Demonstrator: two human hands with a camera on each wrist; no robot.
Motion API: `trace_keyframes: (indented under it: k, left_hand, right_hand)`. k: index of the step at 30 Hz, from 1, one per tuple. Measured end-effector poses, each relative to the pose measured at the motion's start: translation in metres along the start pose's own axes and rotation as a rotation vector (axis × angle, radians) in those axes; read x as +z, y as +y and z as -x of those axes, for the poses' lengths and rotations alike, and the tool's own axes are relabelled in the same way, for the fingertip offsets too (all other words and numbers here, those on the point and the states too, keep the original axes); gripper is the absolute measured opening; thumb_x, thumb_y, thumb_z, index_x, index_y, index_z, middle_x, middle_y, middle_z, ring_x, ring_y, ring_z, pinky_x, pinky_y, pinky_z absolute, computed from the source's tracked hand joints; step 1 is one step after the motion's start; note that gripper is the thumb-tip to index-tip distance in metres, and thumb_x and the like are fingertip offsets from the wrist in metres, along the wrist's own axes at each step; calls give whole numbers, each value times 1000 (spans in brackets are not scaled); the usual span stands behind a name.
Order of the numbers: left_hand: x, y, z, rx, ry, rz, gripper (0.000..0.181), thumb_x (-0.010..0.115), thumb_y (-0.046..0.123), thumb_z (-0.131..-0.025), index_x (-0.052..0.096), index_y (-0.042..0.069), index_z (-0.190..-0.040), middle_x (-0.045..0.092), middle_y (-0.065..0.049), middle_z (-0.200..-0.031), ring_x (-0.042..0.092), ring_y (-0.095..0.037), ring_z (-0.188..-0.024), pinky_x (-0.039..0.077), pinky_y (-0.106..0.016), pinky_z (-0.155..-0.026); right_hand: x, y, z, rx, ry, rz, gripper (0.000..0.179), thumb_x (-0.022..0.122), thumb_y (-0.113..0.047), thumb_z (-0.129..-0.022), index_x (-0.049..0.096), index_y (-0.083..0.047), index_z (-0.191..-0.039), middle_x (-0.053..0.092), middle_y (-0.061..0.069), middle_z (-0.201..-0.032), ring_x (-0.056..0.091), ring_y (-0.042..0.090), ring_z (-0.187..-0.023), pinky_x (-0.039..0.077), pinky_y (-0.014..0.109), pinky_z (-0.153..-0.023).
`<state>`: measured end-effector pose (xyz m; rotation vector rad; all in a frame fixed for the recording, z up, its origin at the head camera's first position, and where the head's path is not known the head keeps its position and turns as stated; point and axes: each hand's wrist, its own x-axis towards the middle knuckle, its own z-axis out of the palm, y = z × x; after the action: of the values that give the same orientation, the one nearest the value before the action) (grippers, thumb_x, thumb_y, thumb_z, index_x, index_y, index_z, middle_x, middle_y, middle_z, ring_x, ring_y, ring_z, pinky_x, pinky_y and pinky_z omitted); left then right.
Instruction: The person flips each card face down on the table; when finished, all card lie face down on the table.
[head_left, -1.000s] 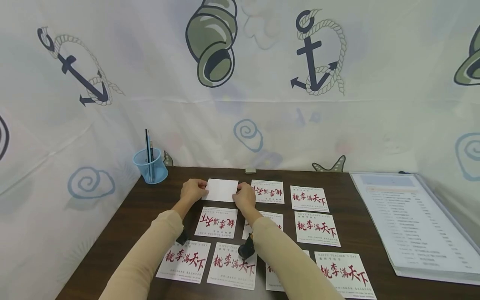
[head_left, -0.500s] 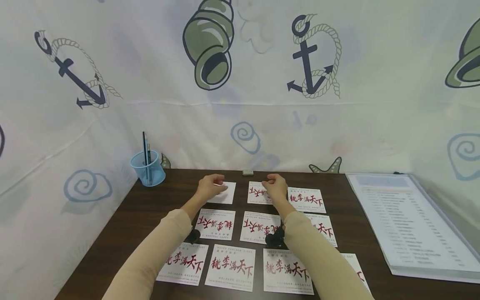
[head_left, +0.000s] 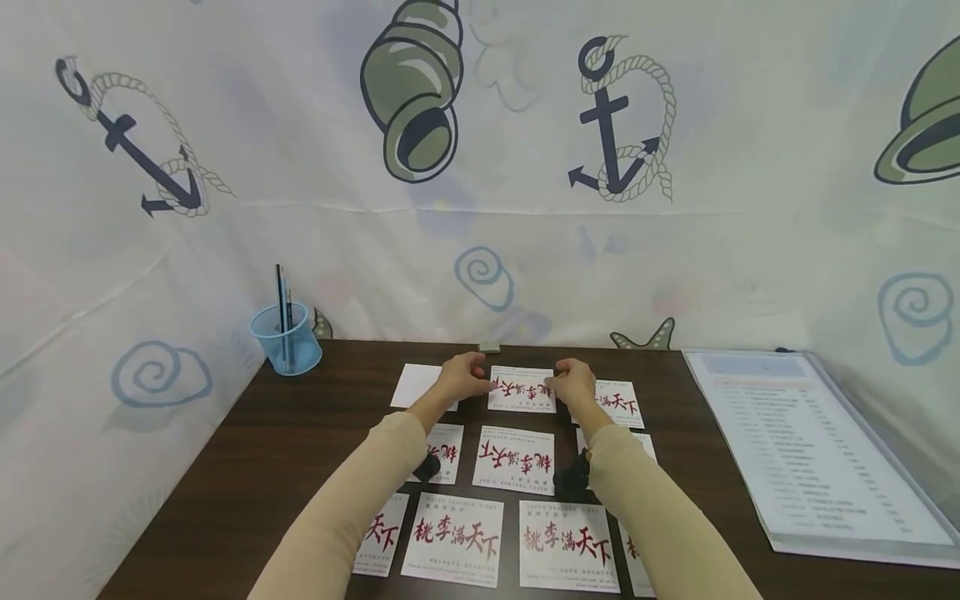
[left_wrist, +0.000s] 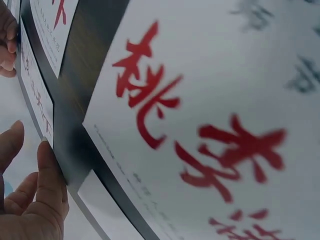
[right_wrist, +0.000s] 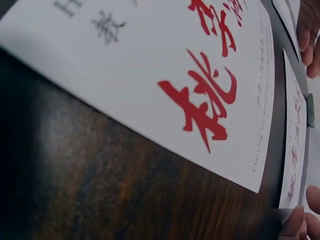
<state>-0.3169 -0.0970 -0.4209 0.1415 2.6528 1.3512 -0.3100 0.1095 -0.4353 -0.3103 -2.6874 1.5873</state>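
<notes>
A white greeting card with red brush lettering, upside down to me, lies in the back row between my hands. My left hand is at its left edge; in the left wrist view an extended fingertip meets that edge, the thumb standing apart. My right hand is at its right edge, with its fingers right at the corner in the right wrist view. Left of this card lies a blank white card, partly covered by my left hand. Another upside-down card lies just in front.
Upright lettered cards, such as one card and another card, form the front row. My forearms cover several others. A blue pen cup stands back left. A stack of printed sheets lies right, before a patterned curtain.
Both hands have moved right, from the edges of the blank card to the lettered card beside it. The blank card stays in the back row. The view has shifted slightly.
</notes>
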Motion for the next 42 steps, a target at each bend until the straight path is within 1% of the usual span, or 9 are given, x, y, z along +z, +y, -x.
trace_keyframes:
  k: [5,8,13,18,25,31,35,38,42]
  left_hand:
    - [7,2,-4,-13,7,-60,64,74,9,-79,46,2,-136,59,-16,-111,63,-26,-91,53,-33,-80]
    - [10,1,-7,-13,13,-90,66,76,9,-78,46,2,-136,59,-15,-108,61,-25,-90,52,-34,-80]
    - [14,-1,-13,15,26,-223,67,78,11,-74,49,2,-134,61,-11,-100,56,-24,-88,48,-36,-83]
    - [15,-1,-17,17,9,-299,61,78,12,-74,54,4,-130,60,-8,-95,53,-21,-82,47,-34,-77]
    - [15,1,-18,-13,-16,-225,59,78,9,-74,54,6,-128,58,-9,-96,56,-21,-80,48,-32,-73]
    - [17,2,-19,15,39,-217,59,80,6,-71,53,7,-124,58,-9,-94,53,-23,-84,46,-34,-76]
    - [19,2,-16,20,63,-211,59,79,4,-70,52,8,-123,60,-10,-97,55,-24,-87,46,-37,-79]
    - [19,2,-14,17,72,-189,60,79,3,-71,51,8,-123,61,-11,-97,55,-25,-87,47,-37,-78]
    - [16,3,-12,37,93,-122,55,78,4,-73,52,8,-121,61,-10,-94,56,-24,-84,48,-35,-73]
  right_hand:
    - [1,2,2,-18,-19,54,45,66,-6,-85,54,4,-126,60,17,-97,62,27,-82,51,38,-72]
    - [2,3,2,-34,-20,76,44,67,-6,-84,54,5,-125,61,18,-96,62,27,-80,51,38,-70]
    - [3,3,1,-62,-5,133,41,68,-6,-83,56,5,-121,62,15,-89,60,24,-74,49,36,-66]
    - [4,1,1,-78,6,178,36,68,-4,-82,57,4,-116,63,17,-94,60,27,-80,49,38,-69]
    - [3,0,3,-64,17,189,35,68,-4,-82,55,3,-114,60,18,-97,59,29,-84,48,39,-70]
    - [4,2,1,-71,23,105,36,67,-2,-83,50,0,-115,58,18,-100,57,29,-84,48,37,-66]
    - [5,5,2,-100,61,82,35,67,-2,-83,50,-1,-114,59,17,-98,57,29,-85,46,37,-67]
    - [6,7,2,-121,96,73,34,67,-2,-82,53,-2,-113,60,16,-94,57,29,-83,45,37,-66]
    - [4,7,0,-146,110,-4,31,66,-2,-83,55,-1,-112,59,14,-89,55,27,-80,44,35,-65]
